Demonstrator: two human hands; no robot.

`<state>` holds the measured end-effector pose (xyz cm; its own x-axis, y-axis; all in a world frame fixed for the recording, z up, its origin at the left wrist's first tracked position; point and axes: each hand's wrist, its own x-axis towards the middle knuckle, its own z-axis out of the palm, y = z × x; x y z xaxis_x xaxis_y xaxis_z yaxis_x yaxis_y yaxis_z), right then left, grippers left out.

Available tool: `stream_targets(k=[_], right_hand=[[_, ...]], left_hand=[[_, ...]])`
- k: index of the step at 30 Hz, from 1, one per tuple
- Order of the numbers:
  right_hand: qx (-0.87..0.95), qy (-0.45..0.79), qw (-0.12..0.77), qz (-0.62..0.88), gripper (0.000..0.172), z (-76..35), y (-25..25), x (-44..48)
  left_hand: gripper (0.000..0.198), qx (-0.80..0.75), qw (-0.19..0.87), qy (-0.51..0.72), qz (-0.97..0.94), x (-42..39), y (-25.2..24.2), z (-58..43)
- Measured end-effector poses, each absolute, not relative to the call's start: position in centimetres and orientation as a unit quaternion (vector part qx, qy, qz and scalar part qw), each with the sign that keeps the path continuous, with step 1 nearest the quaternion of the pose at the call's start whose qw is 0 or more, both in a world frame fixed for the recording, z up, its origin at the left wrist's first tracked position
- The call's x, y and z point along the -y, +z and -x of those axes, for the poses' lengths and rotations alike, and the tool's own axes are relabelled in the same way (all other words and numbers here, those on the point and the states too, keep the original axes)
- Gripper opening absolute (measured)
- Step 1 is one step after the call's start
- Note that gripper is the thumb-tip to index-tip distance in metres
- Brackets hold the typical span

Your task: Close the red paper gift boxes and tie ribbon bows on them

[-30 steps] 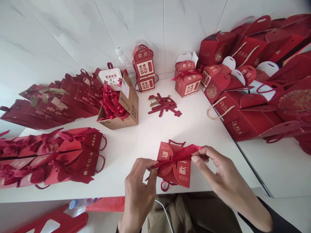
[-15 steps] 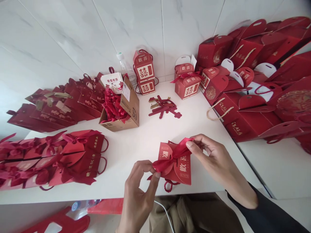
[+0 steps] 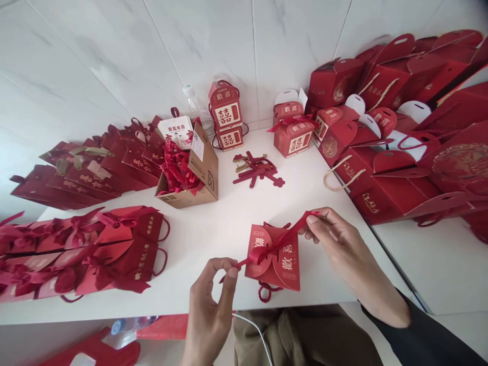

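Note:
A small flat red gift bag (image 3: pixel 273 262) with gold characters lies near the front edge of the white table (image 3: pixel 244 213). A red ribbon (image 3: pixel 275 243) runs across its flaps. My left hand (image 3: pixel 214 300) pinches the ribbon's lower-left end. My right hand (image 3: pixel 331 235) pinches the upper-right end, held taut above the bag. A red cord handle (image 3: pixel 266 292) sticks out under the bag.
Finished ribboned bags (image 3: pixel 84 249) lie at the left, flat red bags (image 3: pixel 91 165) behind them. A cardboard box of red ribbons (image 3: pixel 188 170) stands mid-left. Red cut-outs (image 3: pixel 257 169), small boxes (image 3: pixel 226 116) and a heap of large red boxes (image 3: pixel 396 127) fill the back and right.
Both hands have drawn apart, pulling the ribbon out straight: the left end went down-left, the right end up-right. The ribbon loops over the flaps have tightened.

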<state>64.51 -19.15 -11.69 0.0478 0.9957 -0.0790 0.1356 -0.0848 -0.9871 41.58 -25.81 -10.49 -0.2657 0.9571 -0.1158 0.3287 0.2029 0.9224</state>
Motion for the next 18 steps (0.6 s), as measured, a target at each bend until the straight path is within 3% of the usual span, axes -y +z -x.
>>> stream_targets(k=[8, 12, 15, 18], right_hand=[[0.537, 0.483, 0.409, 0.558, 0.036, -64.6, -11.4, 20.0], [0.623, 0.417, 0.394, 0.531, 0.019, -64.2, -10.9, 20.5], [0.636, 0.406, 0.402, 0.519, 0.015, -64.0, -11.0, 20.7], [0.62, 0.434, 0.408, 0.51, 0.015, -64.2, -11.2, 20.8]], left_hand=[[0.018, -0.664, 0.301, 0.436, -0.528, 26.1, -10.8, -41.0], [0.036, -0.6, 0.228, 0.397, -0.656, 25.5, -10.9, -41.7], [0.015, -0.585, 0.219, 0.401, -0.67, 24.8, -11.3, -42.5], [0.012, -0.586, 0.208, 0.416, -0.663, 24.4, -11.8, -42.8]])
